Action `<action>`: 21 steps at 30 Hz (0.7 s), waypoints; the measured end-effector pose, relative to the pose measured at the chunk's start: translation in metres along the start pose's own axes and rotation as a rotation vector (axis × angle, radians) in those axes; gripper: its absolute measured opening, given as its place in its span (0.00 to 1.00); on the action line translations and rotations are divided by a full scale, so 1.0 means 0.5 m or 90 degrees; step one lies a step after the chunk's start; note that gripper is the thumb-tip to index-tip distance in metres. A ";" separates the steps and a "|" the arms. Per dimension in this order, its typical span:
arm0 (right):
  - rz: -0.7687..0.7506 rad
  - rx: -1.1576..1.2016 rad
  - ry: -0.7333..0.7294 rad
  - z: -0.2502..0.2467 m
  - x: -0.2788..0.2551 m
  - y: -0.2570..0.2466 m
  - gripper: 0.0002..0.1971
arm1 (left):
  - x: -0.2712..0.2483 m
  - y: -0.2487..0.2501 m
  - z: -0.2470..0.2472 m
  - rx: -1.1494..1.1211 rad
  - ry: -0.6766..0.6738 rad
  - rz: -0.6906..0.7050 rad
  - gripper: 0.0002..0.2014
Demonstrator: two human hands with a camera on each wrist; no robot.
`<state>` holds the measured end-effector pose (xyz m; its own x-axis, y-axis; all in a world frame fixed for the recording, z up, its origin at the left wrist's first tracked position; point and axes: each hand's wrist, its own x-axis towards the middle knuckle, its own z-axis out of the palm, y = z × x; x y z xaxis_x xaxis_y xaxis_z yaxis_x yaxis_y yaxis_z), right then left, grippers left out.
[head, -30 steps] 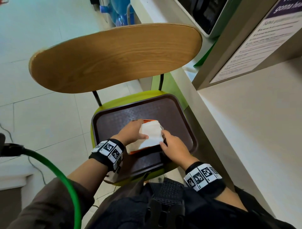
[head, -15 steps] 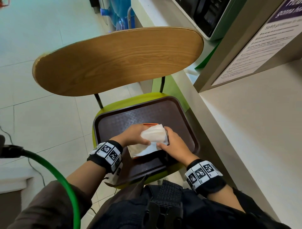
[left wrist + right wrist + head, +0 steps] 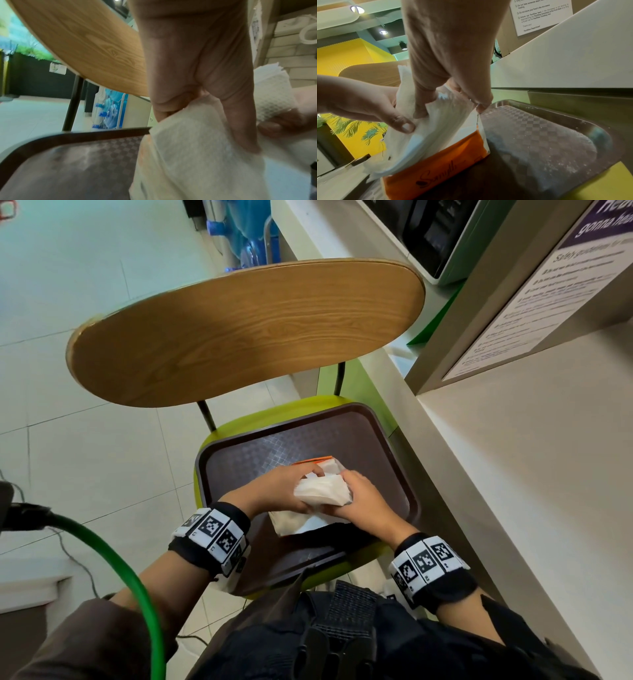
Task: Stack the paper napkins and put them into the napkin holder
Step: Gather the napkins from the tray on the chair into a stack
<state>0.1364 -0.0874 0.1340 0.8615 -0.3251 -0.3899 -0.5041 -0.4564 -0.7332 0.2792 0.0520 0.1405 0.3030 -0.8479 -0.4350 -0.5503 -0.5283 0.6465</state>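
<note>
A wad of white paper napkins (image 3: 323,491) is half out of an orange and white pack (image 3: 313,461) that lies on a brown tray (image 3: 239,463). My left hand (image 3: 277,491) grips the napkins from the left, thumb in front (image 3: 402,125). From the right, my right hand (image 3: 359,494) holds the same wad (image 3: 436,116), fingers curled into the paper. The pack's orange side (image 3: 436,166) carries dark script. In the left wrist view my thumb presses the napkin sheets (image 3: 188,148). No napkin holder is in view.
The tray lies on a green chair seat (image 3: 239,422) with a wooden backrest (image 3: 246,330) beyond it. A white counter (image 3: 513,474) runs along the right, close to the tray's edge. A green hose (image 3: 113,559) curves at the left over the tiled floor.
Both hands have lifted and bunched the napkins up out of the pack; a second ago they lay flat on it under my fingers.
</note>
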 end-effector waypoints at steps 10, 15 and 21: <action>0.031 0.007 0.045 0.004 -0.003 0.007 0.19 | 0.027 -0.011 0.017 0.095 -0.021 -0.070 0.35; 0.028 -0.052 0.059 0.012 0.002 0.010 0.21 | 0.040 -0.024 0.031 0.105 -0.031 -0.069 0.33; 0.024 -0.074 0.054 0.013 0.001 0.015 0.18 | 0.040 -0.020 0.038 0.113 -0.008 -0.039 0.24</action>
<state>0.1335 -0.0857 0.1249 0.8362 -0.4099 -0.3644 -0.5438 -0.5335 -0.6478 0.2759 0.0411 0.1134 0.3313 -0.8133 -0.4783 -0.6601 -0.5620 0.4985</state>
